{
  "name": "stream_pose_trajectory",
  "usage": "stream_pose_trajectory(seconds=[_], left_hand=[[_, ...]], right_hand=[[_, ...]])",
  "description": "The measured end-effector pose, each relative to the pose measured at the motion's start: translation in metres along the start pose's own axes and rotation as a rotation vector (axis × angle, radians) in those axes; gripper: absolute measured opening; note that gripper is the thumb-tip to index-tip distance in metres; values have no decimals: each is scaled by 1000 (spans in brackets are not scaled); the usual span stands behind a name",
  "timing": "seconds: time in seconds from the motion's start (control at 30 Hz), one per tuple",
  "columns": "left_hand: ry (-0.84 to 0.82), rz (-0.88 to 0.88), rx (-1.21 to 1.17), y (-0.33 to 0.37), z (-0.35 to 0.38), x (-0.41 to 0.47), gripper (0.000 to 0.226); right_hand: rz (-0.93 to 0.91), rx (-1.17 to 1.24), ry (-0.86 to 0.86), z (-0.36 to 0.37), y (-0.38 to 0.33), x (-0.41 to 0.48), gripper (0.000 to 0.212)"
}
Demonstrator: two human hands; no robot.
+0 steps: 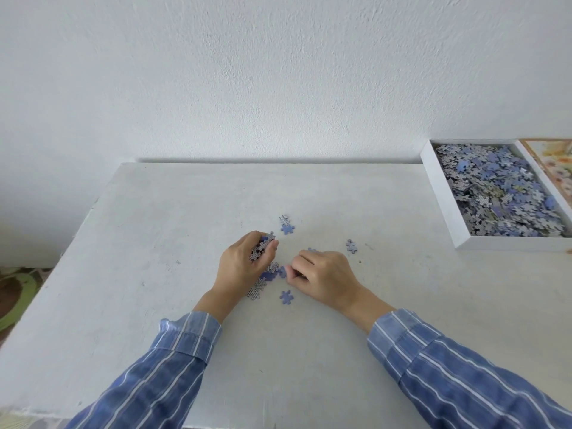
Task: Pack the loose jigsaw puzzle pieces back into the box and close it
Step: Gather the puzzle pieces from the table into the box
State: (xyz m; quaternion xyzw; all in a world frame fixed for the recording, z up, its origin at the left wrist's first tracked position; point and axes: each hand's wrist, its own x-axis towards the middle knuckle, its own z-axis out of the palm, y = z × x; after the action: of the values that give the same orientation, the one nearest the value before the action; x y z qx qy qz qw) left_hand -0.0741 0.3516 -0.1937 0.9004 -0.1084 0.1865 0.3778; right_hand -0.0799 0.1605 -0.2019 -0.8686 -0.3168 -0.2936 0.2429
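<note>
Few loose puzzle pieces [286,297] left on bench [154,243]. My left hand [244,264] grips a handful of pieces [263,244]; right hand [322,275] curled, pinching blue piece [281,271]. Box [448,193] sits open, well off to the right, right hand nearer.

Lid [554,168] cut by right edge; left hand [244,261] covers some puzzle pieces [256,290]

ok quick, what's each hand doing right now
Left hand: closed round a handful of puzzle pieces.
Right hand: fingers curled at a blue piece; grip cannot be told.
</note>
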Motion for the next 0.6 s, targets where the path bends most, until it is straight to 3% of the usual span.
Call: stream_pose_trajectory(seconds=[0.2, 0.6], left_hand=[[-73, -14, -26, 17, 10, 9, 44], [-188, 167, -116, 140, 97, 67, 38]], right_hand=[[36, -51, 63, -40, 28, -2, 35], [56, -250, 123, -165, 134, -35, 34]])
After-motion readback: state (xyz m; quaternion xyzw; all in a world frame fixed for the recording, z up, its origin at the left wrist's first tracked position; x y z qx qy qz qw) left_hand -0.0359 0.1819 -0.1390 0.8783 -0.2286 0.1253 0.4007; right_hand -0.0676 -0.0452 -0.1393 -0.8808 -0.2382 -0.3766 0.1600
